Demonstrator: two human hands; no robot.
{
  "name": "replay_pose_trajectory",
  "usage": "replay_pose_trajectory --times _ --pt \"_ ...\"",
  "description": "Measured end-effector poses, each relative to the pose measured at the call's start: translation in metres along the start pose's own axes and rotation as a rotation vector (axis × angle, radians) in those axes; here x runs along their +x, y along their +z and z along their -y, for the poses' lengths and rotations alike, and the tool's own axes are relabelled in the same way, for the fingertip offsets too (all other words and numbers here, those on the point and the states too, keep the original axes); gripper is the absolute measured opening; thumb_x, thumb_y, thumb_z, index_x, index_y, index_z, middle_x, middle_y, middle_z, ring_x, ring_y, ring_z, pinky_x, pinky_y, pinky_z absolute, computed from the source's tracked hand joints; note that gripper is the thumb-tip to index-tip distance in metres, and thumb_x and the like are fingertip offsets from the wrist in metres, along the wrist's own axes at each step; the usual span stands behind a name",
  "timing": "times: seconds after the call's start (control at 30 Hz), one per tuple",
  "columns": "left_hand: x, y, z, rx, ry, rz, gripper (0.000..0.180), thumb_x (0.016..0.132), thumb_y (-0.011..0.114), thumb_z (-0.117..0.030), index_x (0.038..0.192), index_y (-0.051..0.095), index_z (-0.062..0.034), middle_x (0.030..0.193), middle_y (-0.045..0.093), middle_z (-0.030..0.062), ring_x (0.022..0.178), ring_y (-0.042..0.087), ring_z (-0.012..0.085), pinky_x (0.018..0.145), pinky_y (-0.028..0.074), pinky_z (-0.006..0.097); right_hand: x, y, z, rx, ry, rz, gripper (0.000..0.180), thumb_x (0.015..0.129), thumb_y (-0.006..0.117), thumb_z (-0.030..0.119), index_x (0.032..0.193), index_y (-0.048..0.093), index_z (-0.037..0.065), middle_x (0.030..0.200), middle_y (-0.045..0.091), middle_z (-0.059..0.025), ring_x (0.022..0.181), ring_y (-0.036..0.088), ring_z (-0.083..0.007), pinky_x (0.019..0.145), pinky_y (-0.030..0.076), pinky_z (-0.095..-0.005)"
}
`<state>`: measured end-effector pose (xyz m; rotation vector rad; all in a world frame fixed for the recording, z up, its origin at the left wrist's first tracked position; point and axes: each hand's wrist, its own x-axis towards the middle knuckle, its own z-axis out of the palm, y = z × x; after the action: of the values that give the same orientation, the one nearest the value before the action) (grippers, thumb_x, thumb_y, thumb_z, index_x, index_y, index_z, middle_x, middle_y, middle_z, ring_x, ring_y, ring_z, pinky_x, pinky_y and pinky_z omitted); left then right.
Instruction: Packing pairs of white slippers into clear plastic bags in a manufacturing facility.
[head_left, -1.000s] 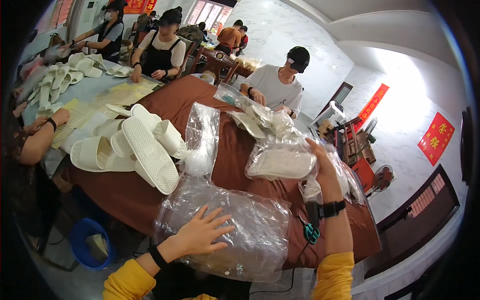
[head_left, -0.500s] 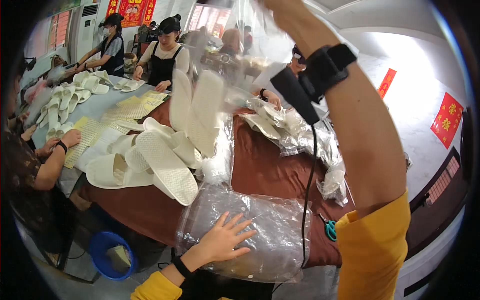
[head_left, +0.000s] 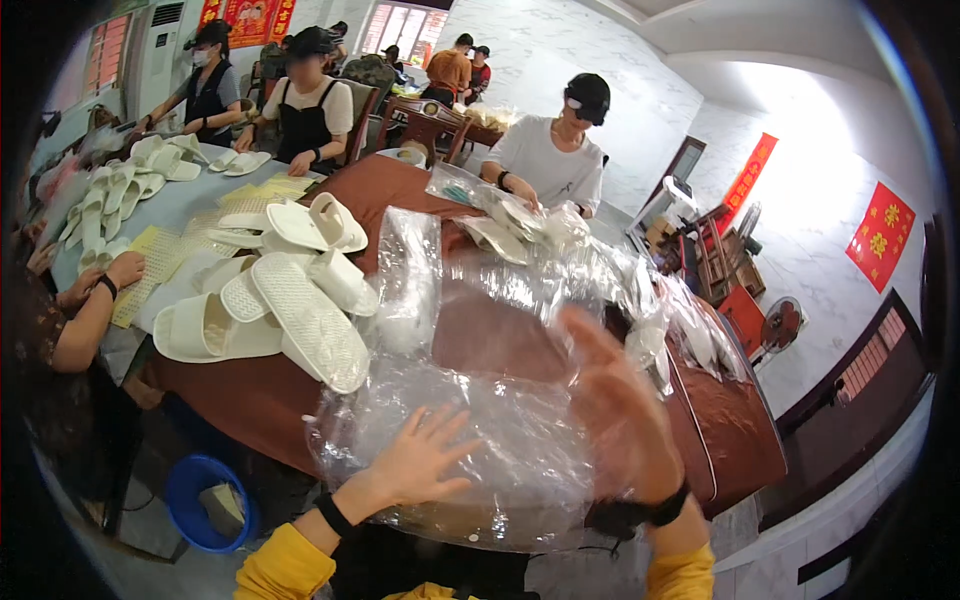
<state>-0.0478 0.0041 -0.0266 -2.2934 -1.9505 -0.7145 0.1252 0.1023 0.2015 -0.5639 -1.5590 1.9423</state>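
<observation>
Right hand [head_left: 620, 420] has dropped from top of frame to lower centre, blurred; whether its fingers grip the plastic film, cannot tell. Left hand [head_left: 425, 460] unchanged, fingers spread and released, flat on bag stack [head_left: 500, 440] at bench [head_left: 720, 420] near edge. Slippers [head_left: 300, 310] piled centre left; upright bag [head_left: 405, 285] beside them.
</observation>
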Motion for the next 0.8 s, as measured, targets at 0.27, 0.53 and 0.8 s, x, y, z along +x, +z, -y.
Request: replay_pose_trajectory --times 0.27,0.53,0.8 --pt "0.002 -0.029 -0.004 -0.145 -0.065 -0.112 0.052 0.093 0.062 -0.033 0.138 0.050 -0.0083 0.145 0.044 0.0190 0.135 0.040 0.0350 0.113 0.030 0.048 -0.034 -0.147 -0.129 -0.272 0.267 0.057 0.079 0.080 0.050 -0.008 0.154 0.026 0.005 0.157 0.033 -0.0101 0.087 0.052 -0.0062 0.067 0.044 -0.0201" --pt "-0.014 -0.094 0.036 -0.873 -0.648 -0.788 0.032 0.096 0.049 -0.009 0.125 0.053 0.0032 0.120 0.060 0.0087 0.108 0.055 0.0144 0.100 0.041 0.028 -0.038 -0.163 -0.163 -1.082 -0.135 0.102 0.079 0.078 0.056 0.006 0.150 0.024 -0.005 0.156 0.020 -0.0291 0.131 0.040 -0.0483 0.101 0.044 -0.0435" --pt "0.031 -0.185 -0.116 0.104 0.220 -0.016 0.051 0.095 0.056 -0.035 0.138 0.050 -0.0090 0.140 0.047 0.0184 0.131 0.042 0.0387 0.113 0.027 0.052 -0.037 -0.163 -0.158 -1.289 -0.077 0.122 0.075 0.081 0.057 0.010 0.147 0.026 -0.005 0.156 0.020 -0.0291 0.128 0.042 -0.0493 0.102 0.043 -0.0491"
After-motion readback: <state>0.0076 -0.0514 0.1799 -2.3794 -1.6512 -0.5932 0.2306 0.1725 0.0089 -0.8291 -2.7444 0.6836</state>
